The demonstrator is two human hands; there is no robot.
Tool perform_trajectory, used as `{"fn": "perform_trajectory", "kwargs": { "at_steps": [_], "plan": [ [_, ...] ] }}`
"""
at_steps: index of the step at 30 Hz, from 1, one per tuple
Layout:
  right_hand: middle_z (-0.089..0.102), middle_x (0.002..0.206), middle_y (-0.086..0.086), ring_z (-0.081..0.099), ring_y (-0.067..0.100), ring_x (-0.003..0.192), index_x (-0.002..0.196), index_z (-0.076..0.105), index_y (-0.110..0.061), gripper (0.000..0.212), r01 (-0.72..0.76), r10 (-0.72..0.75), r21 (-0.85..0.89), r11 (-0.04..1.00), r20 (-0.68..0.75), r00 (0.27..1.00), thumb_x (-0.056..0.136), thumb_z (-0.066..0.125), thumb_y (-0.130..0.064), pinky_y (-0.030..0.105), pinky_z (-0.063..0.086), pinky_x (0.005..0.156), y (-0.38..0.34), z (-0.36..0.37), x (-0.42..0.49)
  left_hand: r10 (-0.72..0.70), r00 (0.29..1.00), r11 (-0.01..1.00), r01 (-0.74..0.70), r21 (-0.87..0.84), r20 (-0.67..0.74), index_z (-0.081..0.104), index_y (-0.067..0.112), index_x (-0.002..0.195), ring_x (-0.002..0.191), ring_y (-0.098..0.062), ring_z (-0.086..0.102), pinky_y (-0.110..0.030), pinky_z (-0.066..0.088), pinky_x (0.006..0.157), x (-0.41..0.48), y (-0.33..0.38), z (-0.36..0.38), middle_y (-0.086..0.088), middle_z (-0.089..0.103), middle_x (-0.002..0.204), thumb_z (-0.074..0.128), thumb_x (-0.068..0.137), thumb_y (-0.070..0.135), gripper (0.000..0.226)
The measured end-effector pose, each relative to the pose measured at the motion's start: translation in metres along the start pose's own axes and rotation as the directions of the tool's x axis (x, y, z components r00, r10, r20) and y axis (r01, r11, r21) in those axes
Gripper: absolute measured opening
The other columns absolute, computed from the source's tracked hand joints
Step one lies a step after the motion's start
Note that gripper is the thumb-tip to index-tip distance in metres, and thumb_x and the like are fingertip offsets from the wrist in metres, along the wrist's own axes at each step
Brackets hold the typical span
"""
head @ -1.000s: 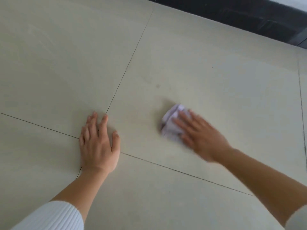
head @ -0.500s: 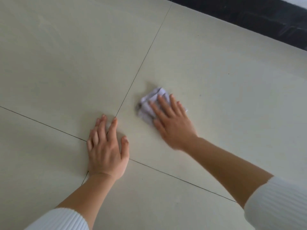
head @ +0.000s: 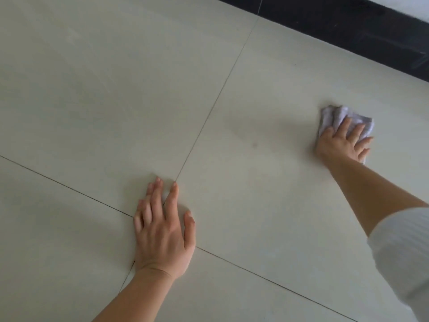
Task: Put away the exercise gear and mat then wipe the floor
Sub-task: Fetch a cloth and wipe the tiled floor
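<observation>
Pale cream floor tiles (head: 92,101) with thin dark grout lines filled our view, and a black glossy skirting band (head: 348,26) ran along the far edge. We took the crossing of grout lines as our landmark. Our left hand (head: 162,233) lay flat right on that crossing, palm down, fingers stretched and slightly spread, gripping nothing. Well off to the right of the crossing and farther from us, our right hand (head: 341,142) pressed a crumpled pale lilac cloth (head: 334,115) against the tile, fingers spread over it rather than curled around it; the cloth's bunched folds stuck out beyond the fingertips. A white ribbed sleeve (head: 404,252) covered the right forearm near the frame's edge.
</observation>
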State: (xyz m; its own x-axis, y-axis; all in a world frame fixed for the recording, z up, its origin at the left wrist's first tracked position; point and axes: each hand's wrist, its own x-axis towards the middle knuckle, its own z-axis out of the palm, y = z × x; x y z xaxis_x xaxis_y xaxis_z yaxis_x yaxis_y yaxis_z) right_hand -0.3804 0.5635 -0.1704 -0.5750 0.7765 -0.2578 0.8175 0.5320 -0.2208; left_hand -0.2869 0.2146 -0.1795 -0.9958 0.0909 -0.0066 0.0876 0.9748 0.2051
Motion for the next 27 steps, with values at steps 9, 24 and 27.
{"fn": "perform_trajectory", "kwargs": {
  "at_steps": [9, 24, 27],
  "plan": [
    [-0.011, 0.161, 0.000, -0.015, 0.030, 0.146, 0.152, -0.001, -0.035, 0.054, 0.706, -0.674, -0.103, 0.701, 0.228, 0.703, 0.101, 0.013, -0.046, 0.040, -0.011, 0.116, -0.114, 0.055, -0.093, -0.008, 1.000, 1.000, 0.007, 0.025, 0.025, 0.044, 0.013, 0.136, 0.136, -0.028, 0.029, -0.042, 0.025, 0.104, 0.001, -0.002, 0.001, -0.015, 0.037, 0.148, 0.037, 0.084, 0.038, 0.058],
    [-0.014, 0.159, -0.012, -0.018, 0.016, 0.146, 0.150, -0.005, -0.039, 0.053, 0.318, -0.307, -0.059, 0.946, 0.140, 0.941, 0.101, 0.013, -0.045, 0.029, -0.011, 0.117, 0.034, 0.017, -0.134, -0.003, 0.999, 1.000, 0.002, 0.017, 0.036, 0.040, 0.009, 0.138, 0.138, -0.033, 0.024, -0.048, 0.021, 0.108, 0.001, 0.001, 0.003, -0.019, 0.032, 0.149, 0.033, 0.083, 0.037, 0.062],
    [-0.014, 0.160, -0.009, -0.019, 0.023, 0.146, 0.150, -0.002, -0.041, 0.052, 0.334, -0.326, -0.011, 0.943, 0.192, 0.926, 0.102, 0.016, -0.044, 0.032, -0.013, 0.116, 0.011, 0.027, -0.173, -0.002, 0.999, 1.000, 0.002, -0.005, 0.034, 0.039, 0.008, 0.138, 0.138, -0.033, 0.023, -0.050, 0.022, 0.106, 0.002, 0.002, 0.003, -0.020, 0.031, 0.149, 0.034, 0.082, 0.037, 0.063]
  ]
}}
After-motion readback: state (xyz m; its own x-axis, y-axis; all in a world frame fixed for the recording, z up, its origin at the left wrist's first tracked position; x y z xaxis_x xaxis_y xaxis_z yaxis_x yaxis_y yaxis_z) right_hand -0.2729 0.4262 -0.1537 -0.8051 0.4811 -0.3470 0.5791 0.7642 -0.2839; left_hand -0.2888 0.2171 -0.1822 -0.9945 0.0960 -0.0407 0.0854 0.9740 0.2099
